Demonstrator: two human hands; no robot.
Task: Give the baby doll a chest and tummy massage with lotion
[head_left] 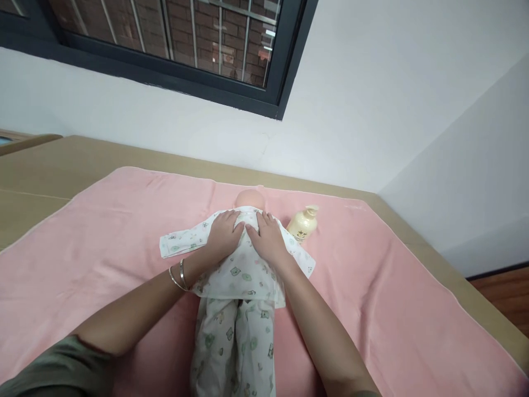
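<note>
A baby doll (249, 198) lies on a pink blanket, its head toward the wall. It wears a white printed top (243, 275) with spread sleeves and matching trousers (254, 342). My left hand (223, 232) lies flat on the left side of the doll's upper back or chest; which side faces up I cannot tell. On the right side rests my right hand (268, 237), fingers stretched toward the doll's head. Both hands are open on the cloth, thumbs close together. Beside the right sleeve, a cream pump bottle (303, 223) leans on the blanket.
The pink blanket (372, 286) covers most of a tan surface (95, 151) and has some wrinkles. Behind it rises a white wall (339, 127) with a dark-framed window (276, 99). A wooden edge (33, 142) shows at the far left.
</note>
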